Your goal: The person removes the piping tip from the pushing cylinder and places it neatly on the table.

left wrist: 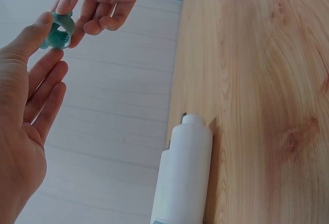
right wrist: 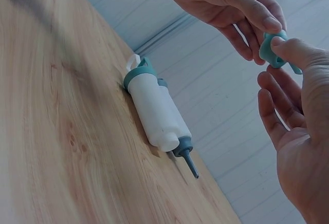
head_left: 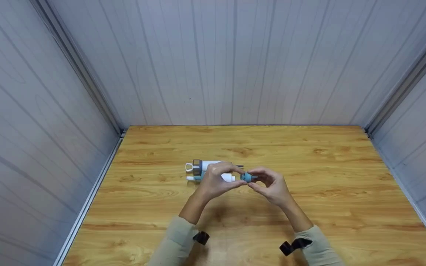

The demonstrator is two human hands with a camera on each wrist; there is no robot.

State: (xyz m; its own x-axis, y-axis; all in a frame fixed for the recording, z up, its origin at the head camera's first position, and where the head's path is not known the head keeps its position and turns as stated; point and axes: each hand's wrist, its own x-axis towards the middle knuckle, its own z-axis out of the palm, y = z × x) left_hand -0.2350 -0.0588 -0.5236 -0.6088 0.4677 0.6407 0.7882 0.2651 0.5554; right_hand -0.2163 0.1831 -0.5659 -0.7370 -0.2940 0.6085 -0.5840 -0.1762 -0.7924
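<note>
Between both hands is a small teal nozzle cap (head_left: 248,177), held above the table; its hollow, ring-like end shows in the left wrist view. My left hand (head_left: 216,181) pinches it from the left with thumb and fingertips. From the right, my right hand (head_left: 272,184) pinches it between thumb and fingers. Below and left of the hands lie two white bottles side by side. The nearer bottle (right wrist: 153,108) has a teal collar and a bare white neck. Beyond it, the other bottle (head_left: 211,163) bears a grey collar and a thin grey nozzle (right wrist: 189,163).
The wood-grain table (head_left: 154,207) meets a pale panelled back wall (head_left: 231,74). Further panels stand on the left and right. A dark wrist camera (head_left: 201,238) is on the left sleeve, another dark camera (head_left: 287,248) on the right.
</note>
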